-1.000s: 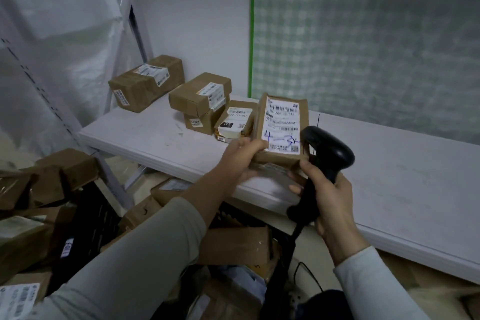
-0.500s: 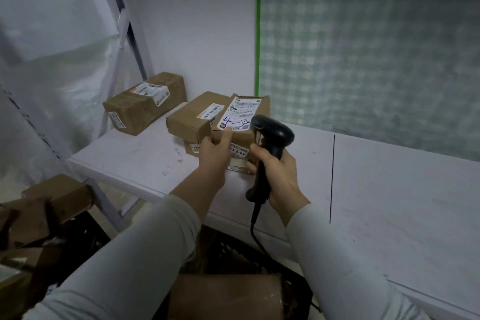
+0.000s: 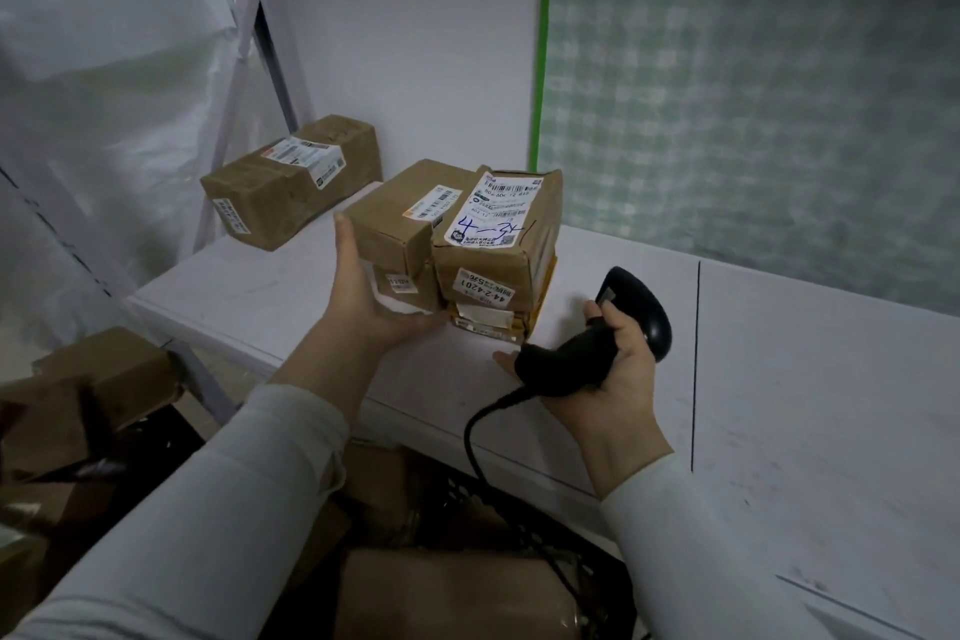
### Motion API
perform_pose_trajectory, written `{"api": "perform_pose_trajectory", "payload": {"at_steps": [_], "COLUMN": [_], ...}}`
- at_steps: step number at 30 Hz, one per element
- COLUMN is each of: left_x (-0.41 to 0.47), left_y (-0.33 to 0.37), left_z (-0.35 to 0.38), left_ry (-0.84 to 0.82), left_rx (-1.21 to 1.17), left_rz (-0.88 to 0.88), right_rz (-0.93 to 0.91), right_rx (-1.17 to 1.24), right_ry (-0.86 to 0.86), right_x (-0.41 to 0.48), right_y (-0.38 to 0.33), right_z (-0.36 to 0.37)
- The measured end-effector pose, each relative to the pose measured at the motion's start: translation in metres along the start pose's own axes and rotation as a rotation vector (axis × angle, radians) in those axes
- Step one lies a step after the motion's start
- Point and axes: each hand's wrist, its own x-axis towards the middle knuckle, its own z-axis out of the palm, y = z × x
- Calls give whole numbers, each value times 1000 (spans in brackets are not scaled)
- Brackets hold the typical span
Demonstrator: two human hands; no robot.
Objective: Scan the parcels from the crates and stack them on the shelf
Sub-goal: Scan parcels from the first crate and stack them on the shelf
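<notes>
The brown parcel (image 3: 498,234) with a white label and blue handwriting lies flat on a smaller parcel (image 3: 488,320) on the white shelf (image 3: 805,379). Right beside it on the left stand two stacked brown parcels (image 3: 400,218). My left hand (image 3: 363,296) is spread against the front and left side of that left stack, thumb up on the upper box, fingers under the lower one's edge. To the right of the parcels, just above the shelf, my right hand (image 3: 618,379) grips the black corded scanner (image 3: 639,312).
Another taped brown parcel (image 3: 291,182) sits further left on the shelf, by the slanted metal upright (image 3: 239,68). Below the shelf edge is a black crate (image 3: 452,489) holding more parcels (image 3: 447,592). More cardboard boxes (image 3: 93,379) pile up at the lower left.
The handwritten parcel went from upright in my left hand to lying on the small parcel on the shelf. My left hand shifted onto the neighbouring stack. The scanner hand dropped to the right.
</notes>
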Motion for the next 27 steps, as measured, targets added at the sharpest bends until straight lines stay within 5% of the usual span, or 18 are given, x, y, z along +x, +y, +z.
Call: {"api": "perform_pose_trajectory", "payload": {"at_steps": [9, 27], "left_x": [44, 144], "left_y": [23, 48], "left_z": [-17, -5], "left_ry": [408, 416], "left_rx": [-19, 201], "left_rz": [-47, 47], "right_rz": [23, -4], "right_rx": [166, 17], "right_ry": [-79, -188], "right_x": [32, 129], "right_y": [10, -12], "right_z": [15, 71]}}
